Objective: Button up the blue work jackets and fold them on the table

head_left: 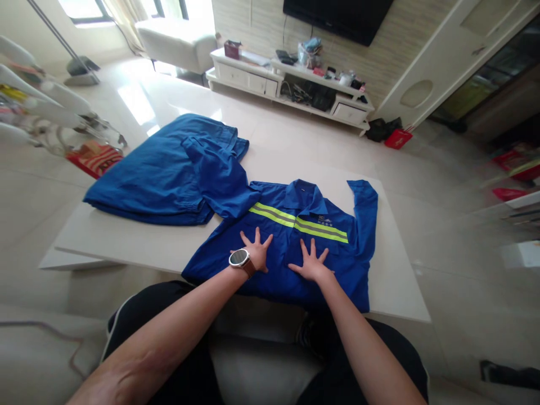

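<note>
A blue work jacket (287,275) lies front side up on the white table (392,270), its collar pointing away from me. A yellow-green and grey reflective stripe crosses its chest, with a small white print above on the right. My left hand (256,250), with a watch on the wrist, rests flat on the jacket below the stripe, fingers spread. To its right, my right hand (311,263) also presses flat on the cloth with fingers apart. One sleeve lies bent at the right; the other stretches left onto a pile of blue clothing (156,174).
A low white TV cabinet (247,79) with assorted items stands by the far wall under a TV (337,17). A red bag (397,138) is on the floor at right. Behind the blue pile is another red bag (95,160). A rack of hangers (54,107) stands left.
</note>
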### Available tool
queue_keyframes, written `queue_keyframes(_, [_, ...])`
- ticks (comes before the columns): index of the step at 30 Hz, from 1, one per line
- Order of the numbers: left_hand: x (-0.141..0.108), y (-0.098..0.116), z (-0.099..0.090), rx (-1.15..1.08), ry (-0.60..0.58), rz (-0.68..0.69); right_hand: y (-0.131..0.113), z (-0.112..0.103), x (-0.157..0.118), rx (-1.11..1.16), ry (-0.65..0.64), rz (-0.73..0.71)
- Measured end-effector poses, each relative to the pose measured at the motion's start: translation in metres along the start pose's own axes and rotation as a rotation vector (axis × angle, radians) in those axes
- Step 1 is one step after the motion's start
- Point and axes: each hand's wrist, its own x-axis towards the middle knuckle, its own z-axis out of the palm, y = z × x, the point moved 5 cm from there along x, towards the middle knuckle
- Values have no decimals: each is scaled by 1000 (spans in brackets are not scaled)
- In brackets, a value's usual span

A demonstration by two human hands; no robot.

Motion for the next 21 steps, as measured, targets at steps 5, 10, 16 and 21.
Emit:
queue_keyframes(5, [13, -3, -24, 62, 25, -2, 3, -10, 18, -6, 32, 30])
queue_keyframes(10, [18, 12, -38, 63, 135, 96, 11, -33, 48, 50, 98, 35])
queue_keyframes(16, [12, 20, -33, 90, 85, 179, 9, -83, 94, 65, 170, 14])
queue_keyframes(21, [9, 20, -31, 138, -26, 110, 3, -119, 132, 53, 209, -41])
